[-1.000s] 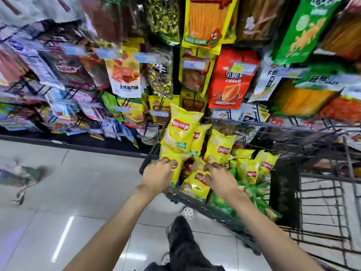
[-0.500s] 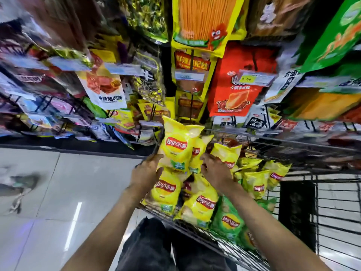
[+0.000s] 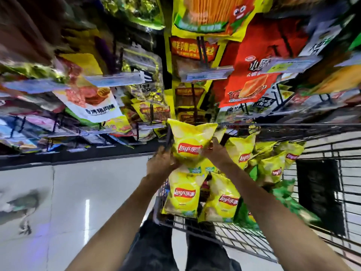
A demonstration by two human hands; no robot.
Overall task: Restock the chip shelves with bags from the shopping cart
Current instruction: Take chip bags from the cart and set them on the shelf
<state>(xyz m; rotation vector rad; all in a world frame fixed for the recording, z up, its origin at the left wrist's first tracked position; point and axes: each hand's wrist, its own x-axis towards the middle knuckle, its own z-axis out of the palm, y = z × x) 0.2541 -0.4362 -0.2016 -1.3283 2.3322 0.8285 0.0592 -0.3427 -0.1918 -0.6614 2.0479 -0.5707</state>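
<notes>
Hands first: left hand and right hand clamped on the 2 sides of 1 yellow chip bag, held up over the shopping cart, more bags just below the grip. Best kept light on the squeeze, lifted straight up clear of the pile. Puffy, glossy, red logo facing out, top edge crimped.

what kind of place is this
Most likely a supermarket snack aisle: packaged snacks hang on pegs with price tags, and a wire shopping cart holds yellow Lay's chip bags.
</notes>
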